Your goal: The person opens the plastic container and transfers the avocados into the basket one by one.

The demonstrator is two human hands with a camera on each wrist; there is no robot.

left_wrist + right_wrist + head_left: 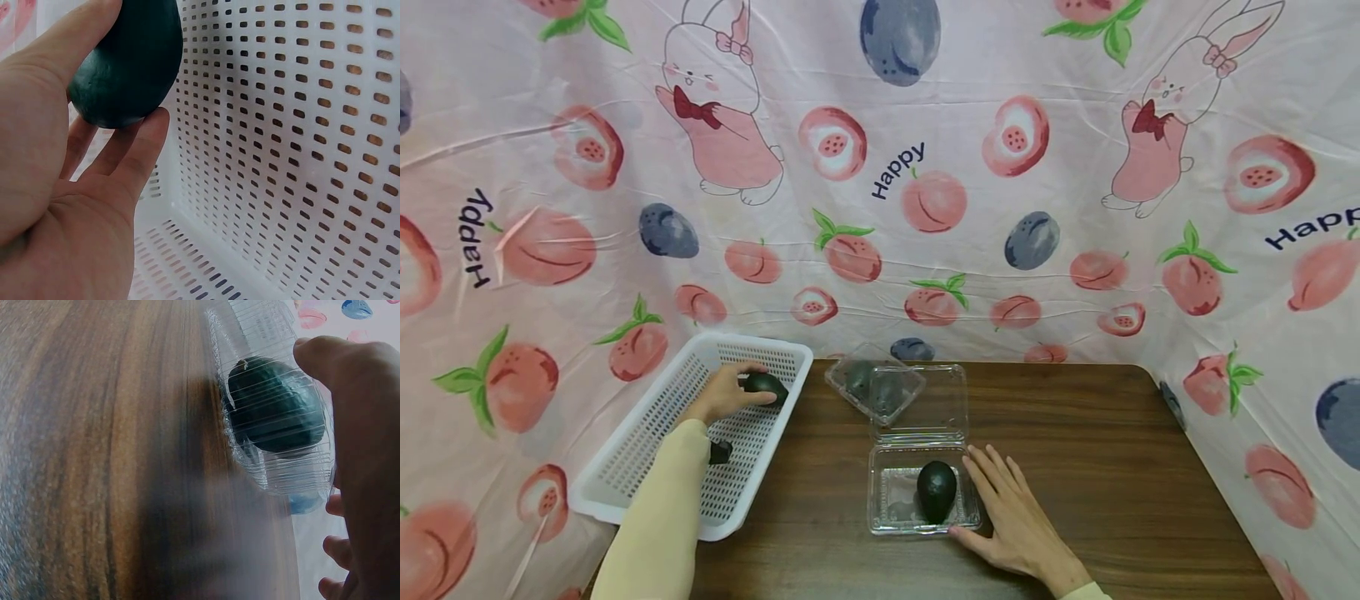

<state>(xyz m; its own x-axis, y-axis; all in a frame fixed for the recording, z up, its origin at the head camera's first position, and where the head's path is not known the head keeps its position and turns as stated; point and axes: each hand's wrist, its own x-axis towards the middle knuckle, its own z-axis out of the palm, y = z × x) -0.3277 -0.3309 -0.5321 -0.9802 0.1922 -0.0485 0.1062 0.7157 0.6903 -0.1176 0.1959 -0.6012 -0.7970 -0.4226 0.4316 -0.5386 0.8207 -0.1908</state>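
Observation:
My left hand [730,396] reaches into the white perforated basket [793,354] and grips a dark green avocado [765,385] between thumb and fingers. In the left wrist view that avocado [134,65] is close up beside the basket wall [294,119]. A second avocado [937,492] lies in the right half of a clear plastic clamshell box [891,500], whose lid [943,404] is folded back. Along the box's right side my right hand [1011,517] rests with fingers extended, the thumb at the front corner. The right wrist view shows the avocado [278,406] through the ribbed plastic.
Behind the clamshell, partly overlapped by its lid, a closed clear box [875,383] holds dark green avocados. A small black object [720,452] shows beside the left forearm. Fruit-print cloth [940,250] hangs round the brown wooden table [1075,433].

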